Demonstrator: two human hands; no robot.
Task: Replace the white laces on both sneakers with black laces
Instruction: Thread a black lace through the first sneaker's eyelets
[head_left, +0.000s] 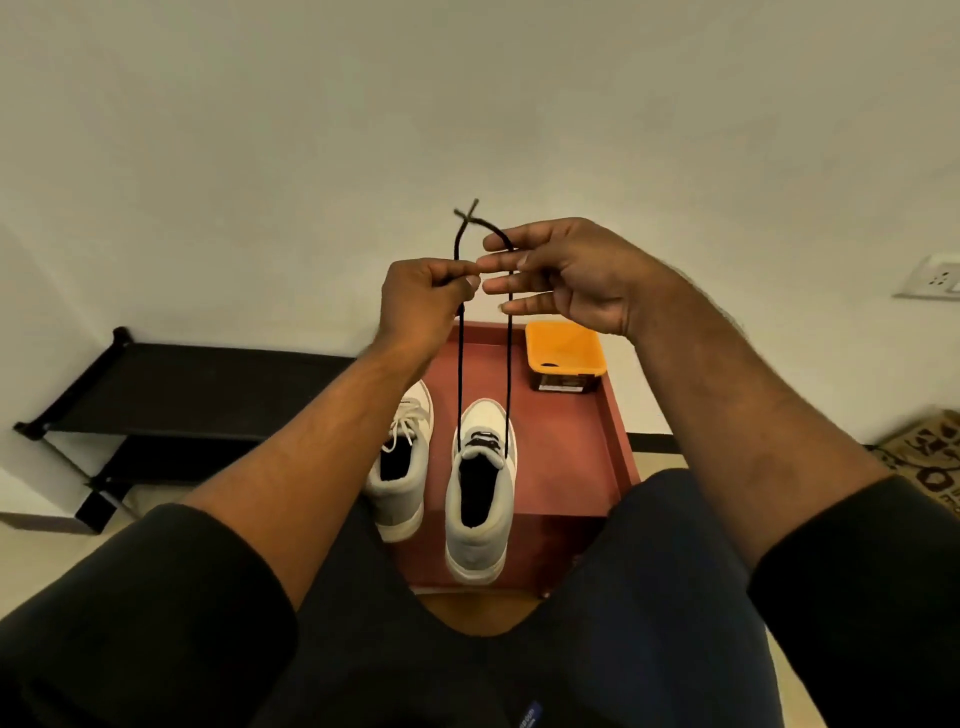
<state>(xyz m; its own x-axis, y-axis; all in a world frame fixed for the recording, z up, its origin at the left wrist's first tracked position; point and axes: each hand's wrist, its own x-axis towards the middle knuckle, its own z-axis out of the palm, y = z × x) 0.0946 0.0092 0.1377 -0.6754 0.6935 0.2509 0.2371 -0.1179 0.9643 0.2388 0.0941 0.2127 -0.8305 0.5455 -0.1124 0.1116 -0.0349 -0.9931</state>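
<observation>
Two pale sneakers stand on a red-brown tray table (582, 457). The left sneaker (402, 462) still carries white laces. The right sneaker (480, 493) has a black lace (460, 364) threaded through its lower eyelets, and both strands rise taut to my hands. My left hand (421, 306) pinches the left strand. My right hand (566, 275) holds the right strand between its fingers, the other fingers stretched out. The two lace ends cross above my hands.
An orange-lidded box (563, 351) sits at the far right of the tray table. A black shoe rack (171, 395) stands at the left against the wall. A patterned rug (924, 457) lies at the right. A wall socket (932, 280) is at the far right.
</observation>
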